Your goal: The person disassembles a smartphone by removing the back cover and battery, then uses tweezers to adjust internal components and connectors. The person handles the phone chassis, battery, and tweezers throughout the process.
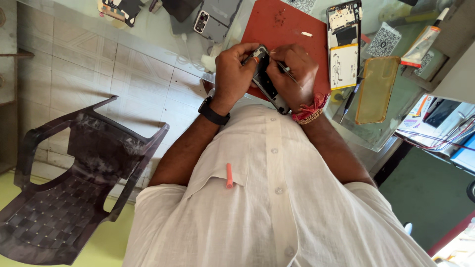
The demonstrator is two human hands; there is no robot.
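Left hand (236, 69) is wrapped around the top end of a dark opened phone (266, 80), fingers closed on its edge, and the right hand (297, 74) pinches a thin metal tool (288, 72) with its tip down on the phone's innards. The phone is held up off the bench, over the near edge of the red work mat (287, 29), close to the white shirt.

Now the surroundings, biggest first. Pale tiled floor (89, 69) fills the left side, and a dark plastic chair (74, 173) stands on it at the lower left. The glass-topped bench (391, 113) runs across the top and right, with the red mat lying on it near its middle. Toward the right edge lies a yellowish clear phone case (376, 89). Just beside the mat's right edge, a second opened phone (344, 44) shows its pale battery. At the bench's far edge sits a grey back cover (217, 17). A glue tube (420, 44) rests at the far right corner. Smallest: a black wristwatch (213, 112) on the left wrist, red thread bands (310, 111) on the right.
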